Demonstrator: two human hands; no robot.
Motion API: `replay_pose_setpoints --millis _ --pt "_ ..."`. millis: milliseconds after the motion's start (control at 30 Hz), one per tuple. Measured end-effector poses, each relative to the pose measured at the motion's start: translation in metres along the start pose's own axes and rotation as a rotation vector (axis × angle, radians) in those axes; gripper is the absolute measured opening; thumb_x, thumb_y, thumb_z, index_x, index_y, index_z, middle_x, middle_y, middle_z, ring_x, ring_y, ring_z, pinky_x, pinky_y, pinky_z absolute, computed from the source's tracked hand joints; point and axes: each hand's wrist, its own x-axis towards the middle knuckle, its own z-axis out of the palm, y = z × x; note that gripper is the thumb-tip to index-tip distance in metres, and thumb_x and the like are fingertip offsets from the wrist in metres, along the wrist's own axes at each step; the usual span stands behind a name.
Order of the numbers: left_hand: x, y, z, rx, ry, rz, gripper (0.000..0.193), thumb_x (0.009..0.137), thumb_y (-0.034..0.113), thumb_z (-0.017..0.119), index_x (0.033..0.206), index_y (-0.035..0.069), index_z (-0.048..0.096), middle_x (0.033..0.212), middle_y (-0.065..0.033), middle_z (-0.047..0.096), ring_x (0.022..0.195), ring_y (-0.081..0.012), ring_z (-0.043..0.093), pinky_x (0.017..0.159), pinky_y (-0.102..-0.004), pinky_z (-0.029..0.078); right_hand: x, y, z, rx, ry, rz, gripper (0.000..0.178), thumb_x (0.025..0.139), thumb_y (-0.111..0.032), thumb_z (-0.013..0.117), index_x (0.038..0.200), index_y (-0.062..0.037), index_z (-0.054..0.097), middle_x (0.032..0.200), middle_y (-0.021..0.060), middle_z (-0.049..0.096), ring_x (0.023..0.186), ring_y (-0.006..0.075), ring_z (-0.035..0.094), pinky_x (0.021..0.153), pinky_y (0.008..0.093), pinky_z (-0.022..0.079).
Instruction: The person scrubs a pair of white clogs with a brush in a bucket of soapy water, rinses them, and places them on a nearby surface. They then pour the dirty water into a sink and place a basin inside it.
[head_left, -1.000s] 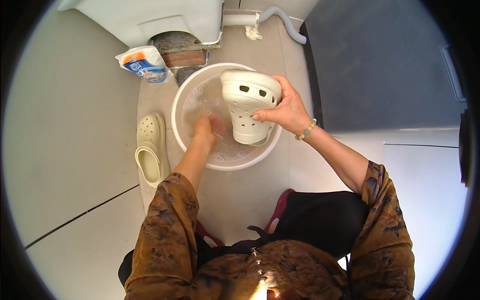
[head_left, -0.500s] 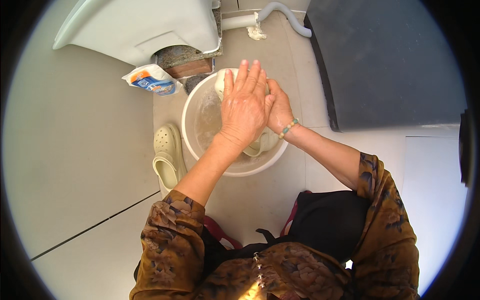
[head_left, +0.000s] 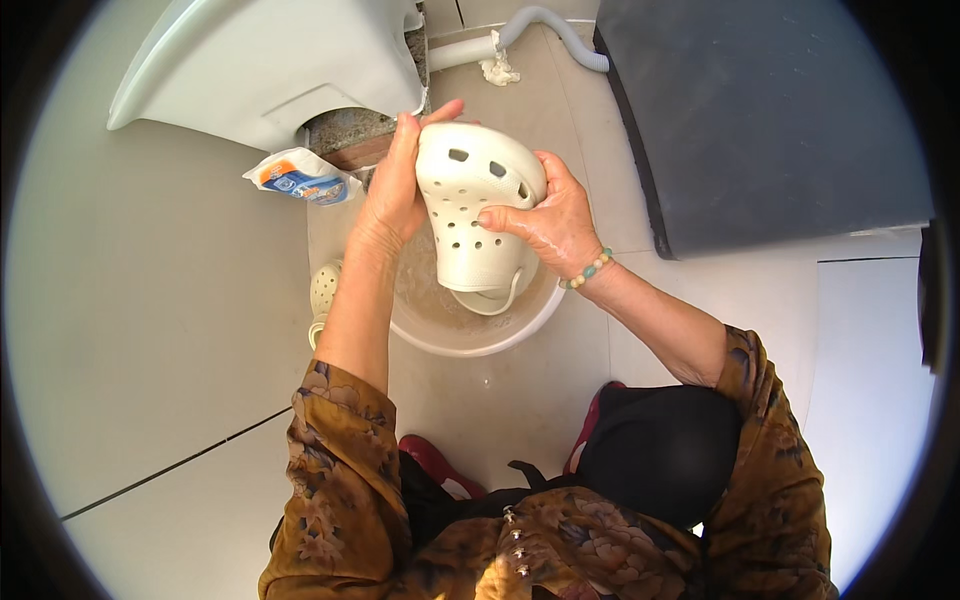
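Here the cream clog [head_left: 468, 194] bears round holes and oblong slots.

Floor [head_left: 530, 425]: pale tiles with thin seams
Basin [head_left: 475, 349]: round, whitish, standing on the tiles
Clog [head_left: 324, 290]: cream, perforated, left of the basin, partly hidden
Packet [head_left: 303, 178]: white, orange and blue, farther back
Shoes [head_left: 432, 463]: red, on the near side
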Motion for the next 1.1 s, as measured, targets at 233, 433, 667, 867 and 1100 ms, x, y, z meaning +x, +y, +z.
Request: replay_pose_setpoints --millis 233,433,667,867,1100 --pt "-0.031 -0.060 -0.048 0.275 0.063 -0.133 0.074 0.089 0.064 0.030 0.136 0.008 0.038 0.126 -0.0105 0.051 0.116 -0.0225 0.050 0.100 -0.0377 0.038 0.006 -0.017 -0.007 0.274 -0.214 0.059 0.077 0.058 -0.010 0.085 0.120 0.0021 0.042 0.112 0.0123 0.056 0.104 0.0191 0.055 0.091 0.0333 0.046" --pt "-0.046 -0.057 -0.067 0.407 -0.058 -0.112 0.072 0.082 0.064 0.051 0.122 0.004 0.056 0.115 -0.0063 0.059 0.111 -0.0172 0.050 0.100 -0.0339 0.035 0.007 -0.011 -0.016 0.388 -0.326 0.141 0.085 0.058 -0.007 0.084 0.129 -0.0002 0.037 0.117 0.0091 0.054 0.111 0.0203 0.051 0.098 0.0348 0.040" --pt "-0.053 -0.050 -0.065 0.409 -0.035 0.026 0.061 0.082 0.057 0.058 0.109 0.002 0.063 0.103 -0.0034 0.063 0.101 -0.0130 0.053 0.095 -0.0299 0.038 0.006 -0.012 -0.019 0.376 -0.387 0.140 0.085 0.059 -0.008 0.084 0.129 -0.0022 0.037 0.122 0.0085 0.050 0.116 0.0201 0.046 0.100 0.0350 0.036" --pt "-0.059 -0.055 -0.084 0.571 0.001 -0.006 0.051 0.086 0.048 0.059 0.103 0.000 0.065 0.098 -0.0035 0.064 0.095 -0.0121 0.054 0.086 -0.0287 0.043 0.005 -0.003 -0.021 0.364 -0.405 0.221 0.086 0.058 -0.012 0.086 0.129 -0.0022 0.038 0.121 0.0082 0.051 0.116 0.0205 0.047 0.100 0.0349 0.036" --pt "-0.081 -0.012 -0.059 0.594 -0.112 0.028 0.082 0.082 0.056 0.056 0.143 0.011 0.026 0.138 -0.0137 0.039 0.122 -0.0209 0.042 0.101 -0.0340 0.035 0.004 -0.016 -0.024 0.439 -0.177 0.432 0.073 0.071 -0.028 0.078 0.129 -0.0104 0.039 0.127 0.0089 0.046 0.118 0.0293 0.045 0.090 0.0609 0.041"
